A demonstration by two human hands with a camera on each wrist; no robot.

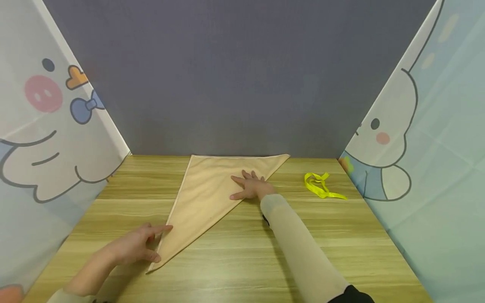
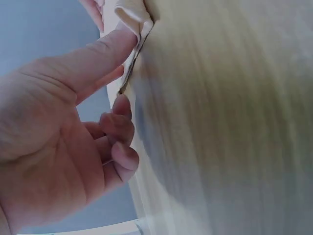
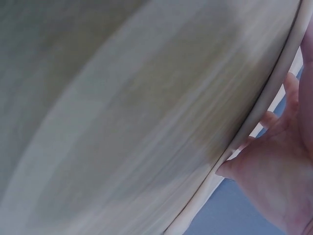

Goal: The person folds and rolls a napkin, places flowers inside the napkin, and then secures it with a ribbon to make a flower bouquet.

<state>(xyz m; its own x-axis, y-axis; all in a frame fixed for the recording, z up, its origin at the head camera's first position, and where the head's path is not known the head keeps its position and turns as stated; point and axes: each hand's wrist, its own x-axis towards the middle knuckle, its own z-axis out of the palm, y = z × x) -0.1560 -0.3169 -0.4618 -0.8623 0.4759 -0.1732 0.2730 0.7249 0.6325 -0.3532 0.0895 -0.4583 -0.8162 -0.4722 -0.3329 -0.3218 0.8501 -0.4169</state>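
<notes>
A beige cloth (image 1: 212, 189) lies on the wooden table as a triangle, with its long folded edge running from the near left corner to the far right. My left hand (image 1: 132, 245) is at the near left corner. Its thumb and straight index finger touch the cloth's left side, while the other fingers are loosely bent beneath the palm. In the left wrist view that thumb (image 2: 105, 51) rests on the cloth's corner. Fingers spread, my right hand (image 1: 250, 185) rests on the cloth close to the folded edge. The right wrist view shows its thumb by the fold.
To the right of the cloth, a loosely curled yellow ribbon (image 1: 320, 185) lies on the table (image 1: 265, 269). A dark grey panel (image 1: 242, 75) rises at the table's back edge, and printed cartoon panels (image 1: 57, 126) flank both sides.
</notes>
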